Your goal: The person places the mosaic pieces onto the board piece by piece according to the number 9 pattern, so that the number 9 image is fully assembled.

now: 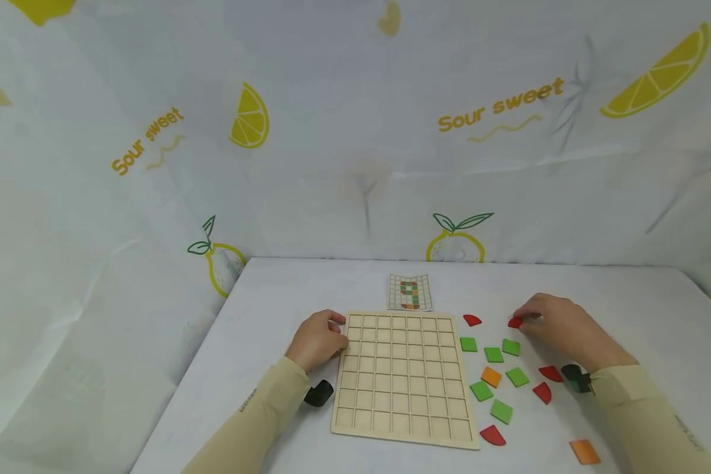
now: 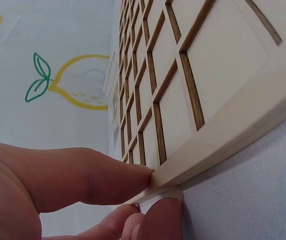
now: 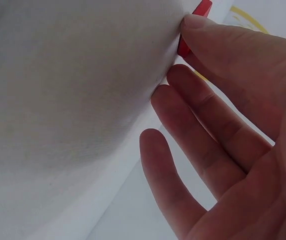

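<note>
A square wooden grid board (image 1: 400, 380) lies on the white table. At its left edge my left hand (image 1: 318, 341) grips the rim, thumb on the edge and fingers curled beneath, as the left wrist view of the board (image 2: 203, 75) shows. To the right of the board, my right hand (image 1: 559, 328) pinches a red quarter-circle tile (image 1: 514, 322) between thumb and forefinger, low at the table surface. In the right wrist view that red tile (image 3: 201, 9) is partly hidden by the thumb, and the other fingers are spread apart.
Several green square tiles (image 1: 494, 355), an orange tile (image 1: 491, 377) and more red quarter-circle tiles (image 1: 493, 435) lie between board and right arm. Another orange tile (image 1: 584, 451) lies near the front. Behind the board is a pattern card (image 1: 395, 299). A printed cloth (image 1: 332, 131) hangs behind the table.
</note>
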A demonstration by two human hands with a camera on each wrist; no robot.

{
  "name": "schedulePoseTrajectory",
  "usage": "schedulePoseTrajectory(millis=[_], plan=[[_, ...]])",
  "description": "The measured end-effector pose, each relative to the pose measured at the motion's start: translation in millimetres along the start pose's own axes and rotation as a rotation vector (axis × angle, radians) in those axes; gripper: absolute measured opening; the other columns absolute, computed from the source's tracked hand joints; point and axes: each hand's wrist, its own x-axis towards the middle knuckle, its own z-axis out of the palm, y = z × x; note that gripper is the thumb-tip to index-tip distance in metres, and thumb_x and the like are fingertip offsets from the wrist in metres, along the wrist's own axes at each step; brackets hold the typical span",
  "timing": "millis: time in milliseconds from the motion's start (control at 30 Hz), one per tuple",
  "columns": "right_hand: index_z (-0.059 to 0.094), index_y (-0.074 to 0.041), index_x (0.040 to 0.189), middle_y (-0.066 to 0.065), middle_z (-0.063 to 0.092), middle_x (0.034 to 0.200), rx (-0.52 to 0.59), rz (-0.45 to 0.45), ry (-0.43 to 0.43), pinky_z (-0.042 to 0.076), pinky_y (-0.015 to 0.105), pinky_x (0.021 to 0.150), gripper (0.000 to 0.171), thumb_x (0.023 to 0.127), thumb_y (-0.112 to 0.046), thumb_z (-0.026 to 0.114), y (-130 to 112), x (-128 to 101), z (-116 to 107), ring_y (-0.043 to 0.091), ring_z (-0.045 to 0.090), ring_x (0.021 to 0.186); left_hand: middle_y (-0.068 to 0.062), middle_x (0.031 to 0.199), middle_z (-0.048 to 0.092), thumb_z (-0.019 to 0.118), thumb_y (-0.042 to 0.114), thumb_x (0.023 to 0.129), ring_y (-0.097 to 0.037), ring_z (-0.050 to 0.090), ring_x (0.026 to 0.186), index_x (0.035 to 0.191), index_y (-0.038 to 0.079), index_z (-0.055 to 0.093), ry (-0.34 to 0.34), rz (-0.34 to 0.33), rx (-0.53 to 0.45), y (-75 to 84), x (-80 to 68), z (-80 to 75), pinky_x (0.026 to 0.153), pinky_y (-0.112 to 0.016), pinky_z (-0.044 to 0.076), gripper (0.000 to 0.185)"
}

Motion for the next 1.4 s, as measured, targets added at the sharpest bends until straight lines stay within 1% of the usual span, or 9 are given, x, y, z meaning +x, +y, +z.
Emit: schedulePoseTrajectory(millis=[167, 267, 400, 533, 667, 767, 900, 1167, 1400], plan=[[0.080, -0.003, 0.116, 0.020, 0.075, 0.115, -0.012, -0.006, 0.014, 0.057, 0.064, 0.096, 0.024, 0.093, -0.009, 0.080, 0.8, -2.4, -2.4, 0.044, 0.067, 0.108, -0.004, 0.098, 0.064, 0.072, 0.007, 0.085, -0.013, 0.065, 0.066, 0.128, 0.007, 0.070, 0.016, 0.019, 0.065, 1.8, 1.3, 3.1, 0.068, -0.028, 0.049, 0.043], [0.080, -0.003, 0.116, 0.019, 0.075, 0.114, -0.002, -0.005, 0.013, 0.057, 0.064, 0.096, 0.024, 0.093, -0.010, 0.080, 0.5, -3.2, -3.1, 0.043, 0.067, 0.108, -0.004, 0.097, 0.064, 0.072, 0.008, 0.085, -0.013, 0.065, 0.065, 0.128, 0.007, 0.070, 0.020, 0.026, 0.080, 1.9, 1.5, 3.6, 0.068, -0.029, 0.048, 0.043], [0.079, -0.003, 0.117, 0.019, 0.075, 0.116, 0.019, 0.010, -0.021, 0.057, 0.064, 0.097, 0.026, 0.093, -0.012, 0.081, -0.5, -3.3, -4.1, 0.042, 0.066, 0.109, -0.005, 0.094, 0.064, 0.072, 0.007, 0.085, -0.014, 0.065, 0.064, 0.127, 0.006, 0.070, 0.021, 0.014, 0.070, -0.5, 2.0, 4.6, 0.066, -0.029, 0.047, 0.043], [0.079, -0.003, 0.118, 0.021, 0.075, 0.118, 0.003, 0.032, -0.069, 0.055, 0.065, 0.098, 0.027, 0.094, -0.013, 0.080, -0.5, -4.5, -8.3, 0.044, 0.066, 0.111, -0.004, 0.092, 0.064, 0.072, 0.007, 0.085, -0.014, 0.064, 0.063, 0.127, 0.007, 0.069, 0.002, 0.015, 0.057, -2.7, 3.4, 7.7, 0.065, -0.028, 0.046, 0.043], [0.079, -0.003, 0.119, 0.021, 0.075, 0.118, -0.014, 0.016, -0.076, 0.055, 0.065, 0.097, 0.027, 0.094, -0.014, 0.081, -7.8, -7.3, -14.3, 0.045, 0.066, 0.111, -0.003, 0.091, 0.065, 0.073, 0.009, 0.085, -0.014, 0.064, 0.063, 0.127, 0.007, 0.069, -0.011, 0.018, 0.051, -2.6, 2.9, 8.4, 0.066, -0.029, 0.046, 0.042], [0.079, -0.005, 0.119, 0.019, 0.075, 0.118, -0.014, -0.009, -0.069, 0.056, 0.063, 0.097, 0.026, 0.094, -0.015, 0.082, -25.8, -5.9, -18.0, 0.043, 0.066, 0.111, -0.004, 0.091, 0.065, 0.073, 0.009, 0.085, -0.015, 0.064, 0.063, 0.127, 0.007, 0.070, -0.005, 0.016, 0.059, -1.9, 1.0, 5.7, 0.067, -0.030, 0.046, 0.042], [0.079, -0.006, 0.120, 0.016, 0.076, 0.120, 0.007, -0.041, -0.060, 0.056, 0.061, 0.099, 0.026, 0.096, -0.016, 0.081, -62.2, 1.4, -18.2, 0.040, 0.068, 0.114, -0.004, 0.094, 0.065, 0.073, 0.009, 0.085, -0.015, 0.064, 0.064, 0.128, 0.006, 0.069, 0.002, 0.017, 0.051, -1.1, -0.3, 2.2, 0.065, -0.029, 0.047, 0.043], [0.080, -0.011, 0.118, 0.006, 0.078, 0.118, 0.057, -0.171, -0.069, 0.058, 0.053, 0.099, 0.022, 0.097, -0.019, 0.081, -134.3, 23.0, 9.9, 0.030, 0.072, 0.113, -0.005, 0.096, 0.065, 0.073, 0.010, 0.086, -0.015, 0.065, 0.066, 0.127, 0.006, 0.069, 0.001, 0.013, 0.024, -5.7, 2.3, 1.2, 0.064, -0.028, 0.048, 0.042], [0.081, -0.013, 0.118, 0.002, 0.078, 0.118, 0.055, -0.246, -0.080, 0.060, 0.046, 0.094, 0.024, 0.096, -0.022, 0.082, -173.7, 27.5, 27.9, 0.025, 0.072, 0.111, -0.006, 0.100, 0.065, 0.074, 0.011, 0.086, -0.015, 0.065, 0.067, 0.127, 0.006, 0.069, 0.000, 0.018, 0.027, -4.8, 2.6, 1.0, 0.066, -0.028, 0.048, 0.042]])
